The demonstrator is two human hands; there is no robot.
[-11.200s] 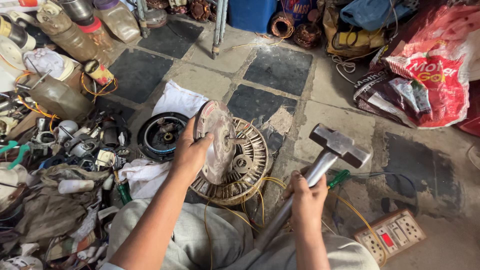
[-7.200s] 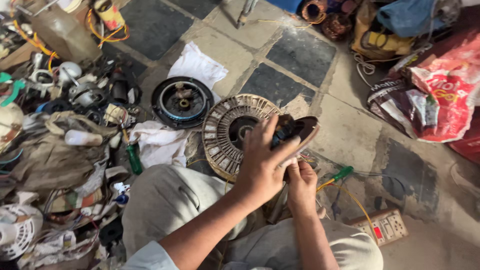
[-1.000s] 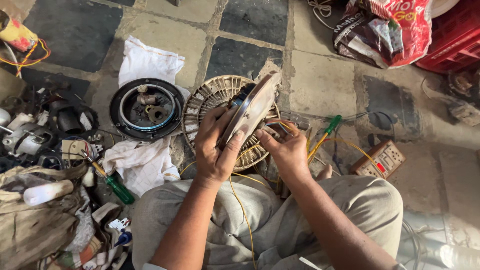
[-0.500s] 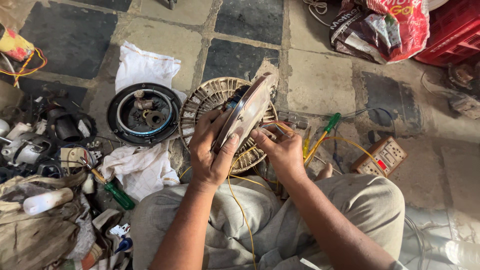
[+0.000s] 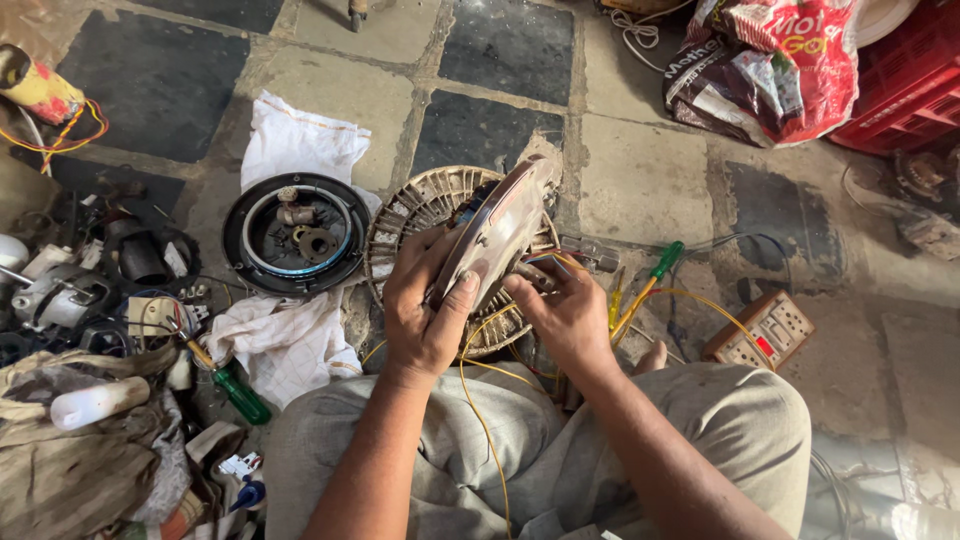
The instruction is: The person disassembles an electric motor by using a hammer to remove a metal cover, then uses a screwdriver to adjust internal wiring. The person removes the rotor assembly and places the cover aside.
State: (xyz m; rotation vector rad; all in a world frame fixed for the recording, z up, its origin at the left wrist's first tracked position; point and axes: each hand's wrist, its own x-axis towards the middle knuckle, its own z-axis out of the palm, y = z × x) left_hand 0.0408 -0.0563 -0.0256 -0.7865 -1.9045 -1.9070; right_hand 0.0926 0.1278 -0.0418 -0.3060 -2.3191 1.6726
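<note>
The left hand (image 5: 425, 320) grips a round brownish motor cover (image 5: 497, 232), held tilted on edge over the ribbed fan motor body (image 5: 418, 208) on the tiled floor. The right hand (image 5: 565, 315), fingers curled, works at coloured wires (image 5: 545, 262) just behind the cover. A black round housing (image 5: 295, 235) lies left, on a white cloth (image 5: 300, 145)

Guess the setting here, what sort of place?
Likely an informal floor-level fan or motor repair spot: left hand and right hand hold a round motor cover, with an opened housing and screwdriver nearby.
</note>
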